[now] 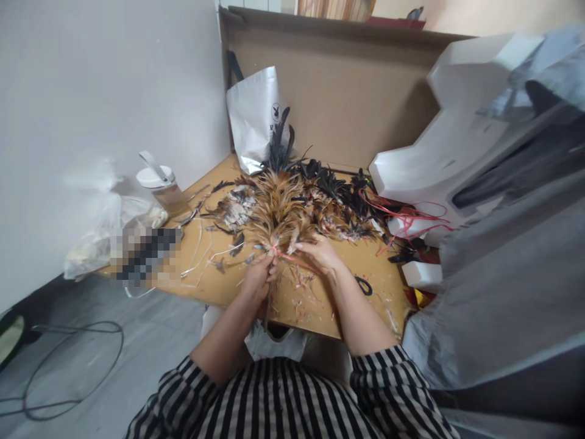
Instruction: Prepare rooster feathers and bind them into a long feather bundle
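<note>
Curling over the floor at far left, a dark cable (73,329) lies below a clear plastic bag (114,222), which sits on the left end of the wooden table (214,289). A dark thing beside the bag is blurred out. Just behind stands a tub (169,194) with a white lid. Next comes a silver bag (253,116), upright near the cardboard panel (338,91). The left hand (259,275) is closed around the lower end of a bunch of brown feathers (276,201), which fans away from the person at the middle of the table. Red string (299,262) runs from its tied base towards the right hand (322,253), whose thumb and fingertips pinch a small feather (292,245); I cannot tell whether that hand also grips the string. Black feathers (326,180) lie behind. Farther right are a black loop (364,285), a red tangle (406,216), white foam (409,171) and grey cloth (503,299).
</note>
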Available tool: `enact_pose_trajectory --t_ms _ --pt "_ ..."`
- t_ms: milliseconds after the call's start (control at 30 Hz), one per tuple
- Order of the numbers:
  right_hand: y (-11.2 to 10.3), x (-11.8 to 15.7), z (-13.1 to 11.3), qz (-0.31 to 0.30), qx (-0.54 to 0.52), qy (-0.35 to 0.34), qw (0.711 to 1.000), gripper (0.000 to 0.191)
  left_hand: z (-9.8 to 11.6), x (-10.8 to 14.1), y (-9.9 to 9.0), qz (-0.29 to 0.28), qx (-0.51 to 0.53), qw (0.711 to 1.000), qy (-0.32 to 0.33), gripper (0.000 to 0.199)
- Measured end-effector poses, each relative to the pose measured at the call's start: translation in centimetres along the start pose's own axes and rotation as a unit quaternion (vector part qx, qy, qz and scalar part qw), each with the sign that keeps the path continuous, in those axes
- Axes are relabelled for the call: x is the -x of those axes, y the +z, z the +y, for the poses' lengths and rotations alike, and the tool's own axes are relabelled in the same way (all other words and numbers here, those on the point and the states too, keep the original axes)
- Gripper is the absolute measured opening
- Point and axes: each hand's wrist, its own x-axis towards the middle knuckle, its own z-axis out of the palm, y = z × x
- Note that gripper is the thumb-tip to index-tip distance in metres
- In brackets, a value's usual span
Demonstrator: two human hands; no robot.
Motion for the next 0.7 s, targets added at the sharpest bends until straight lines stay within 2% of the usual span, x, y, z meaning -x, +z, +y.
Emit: enact_pose_trajectory --t_ms 67,200,400,533,700 --pt "1.2 0.2 0.8 -0.038 0.014 0.028 0.999 0.036 -0.2 0.0 0.0 -0.002 -0.009 1.000 0.012 0.030" --pt "2.0 0.0 2.1 -0.059 0.041 0.054 0.996 0.034 -0.8 -0.1 -0.1 -0.013 -0.021 0.999 0.029 0.028" --pt "1.8 -0.3 2.6 -0.056 0.103 0.024 0.993 0.028 -1.1 0.1 0.0 -0.021 -0.048 0.998 0.046 0.023" --pt "1.8 -0.3 2.7 -0.067 0.109 0.027 0.991 0.031 -1.2 0.3 0.2 -0.015 -0.066 0.996 0.056 0.025" --pt "1.9 -0.4 2.9 -0.051 0.109 0.026 0.992 0.032 -1.4 0.5 0.0 -0.030 -0.089 0.994 0.063 0.029"
